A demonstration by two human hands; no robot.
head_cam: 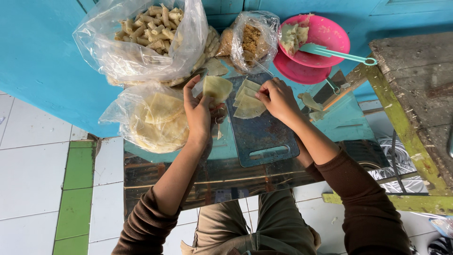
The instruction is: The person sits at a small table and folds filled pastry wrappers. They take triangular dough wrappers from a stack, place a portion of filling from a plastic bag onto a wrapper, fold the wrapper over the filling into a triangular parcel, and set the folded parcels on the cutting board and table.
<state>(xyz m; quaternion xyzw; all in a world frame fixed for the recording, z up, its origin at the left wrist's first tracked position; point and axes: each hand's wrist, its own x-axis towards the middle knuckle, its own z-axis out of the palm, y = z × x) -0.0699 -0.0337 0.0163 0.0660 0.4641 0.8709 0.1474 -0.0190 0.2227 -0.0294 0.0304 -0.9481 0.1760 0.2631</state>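
Head view, looking down at a small bench (349, 123) with a shiny top, set against a blue wall (42, 61). Left hand (199, 112) is raised over the bench's left part, fingers curled, pinching 1 pale yellow wrapper (217, 88) between thumb and fingertips; the wrapper stands up above the palm, partly folded. Right hand (278, 98) rests on the far edge of a dark cutting board (262, 134), fingers bent down and pressed together on the top right of a small stack of wrappers (248, 100); the stack lies fanned on the board's far end, touching the hand. The board lies in the bench's middle, handle slot toward the person. Left of the board, just beside the left hand, an open clear bag (153, 118) holds round flat wrappers. Behind it, a bigger clear bag (141, 40) is full of finished rolls, piled. To the right of that, a smaller bag (249, 40) holds brown crumbly filling. Far right of the bench, 2 pink bowls (325, 35) are stacked at a tilt; the top 1 holds a lump of pale dough-like stuff, with a teal utensil (339, 54) lying across the rim. A few wrapper scraps (311, 105) lie on the bench right of the right hand. Both arms wear brown sleeves (363, 203) pushed up. White and green floor tiles (75, 184) at left, a worn wooden stand (415, 94) at right.
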